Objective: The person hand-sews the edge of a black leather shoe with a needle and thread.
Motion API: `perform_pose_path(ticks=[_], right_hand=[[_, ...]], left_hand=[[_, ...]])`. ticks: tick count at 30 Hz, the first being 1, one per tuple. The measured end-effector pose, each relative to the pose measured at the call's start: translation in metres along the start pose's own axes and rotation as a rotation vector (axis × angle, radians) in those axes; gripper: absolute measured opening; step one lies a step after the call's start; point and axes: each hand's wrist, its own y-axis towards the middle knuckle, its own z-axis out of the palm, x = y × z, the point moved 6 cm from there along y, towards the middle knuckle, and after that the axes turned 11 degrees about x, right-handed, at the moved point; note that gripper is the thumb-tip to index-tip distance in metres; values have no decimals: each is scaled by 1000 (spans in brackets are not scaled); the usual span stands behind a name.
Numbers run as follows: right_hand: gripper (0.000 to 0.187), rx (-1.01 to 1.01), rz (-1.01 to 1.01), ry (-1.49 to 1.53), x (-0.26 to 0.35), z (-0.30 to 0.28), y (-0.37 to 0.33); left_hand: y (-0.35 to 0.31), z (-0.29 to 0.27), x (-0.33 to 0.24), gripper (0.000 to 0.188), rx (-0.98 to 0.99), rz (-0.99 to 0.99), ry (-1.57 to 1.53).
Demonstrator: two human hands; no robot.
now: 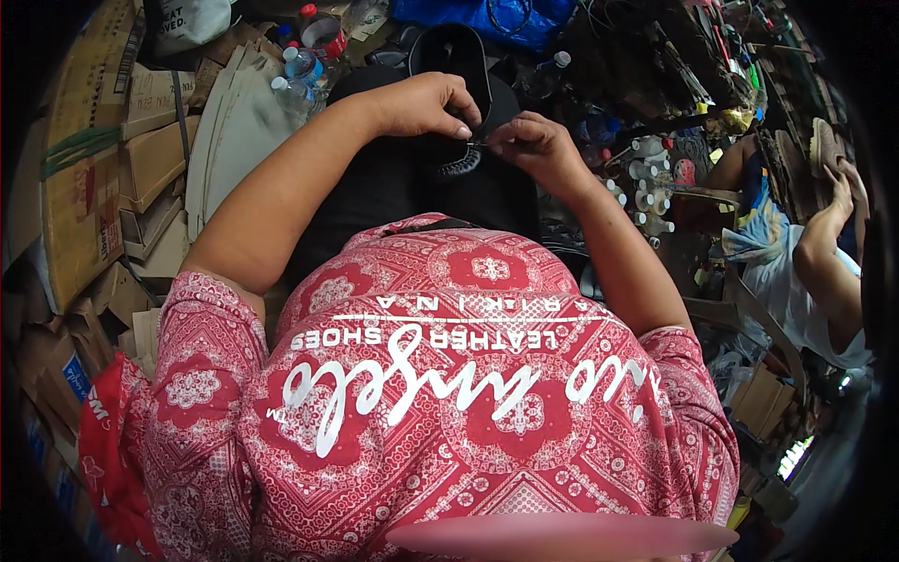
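Over my dark-clad lap is a black piece with a rounded, raised rim (449,42), possibly part of a shoe. My left hand (426,105) curls over its near edge from the left, fingers bent and closed on it. From the right, my right hand (541,145) comes close to the left fingertips, its thumb and fingers pinched together. What the pinch holds is too small to make out. Just below the fingertips shows a curved black strip (459,166) with a ridged, shiny surface. Dark cloth and the fingers hide the rest of the piece.
Stacked cardboard (154,159) and a pale curved panel (239,136) stand at the left. Plastic bottles (300,70) and a blue bag (506,21) lie ahead. Several small bottles (651,183) and tools crowd the right, where another person (810,272) sits.
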Motion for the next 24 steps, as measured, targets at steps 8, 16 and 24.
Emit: perform_pose_path(ticks=[8,16,24], right_hand=[[23,-54,11,-210,24,6,-10],[27,102,40,-699,58,9,-3],[17,243,2,-798,61,16,20]], left_hand=[[-1,7,1,32,186,-5,-19],[3,12,3,34,252,-6,20],[13,5,-8,30,50,78,226]])
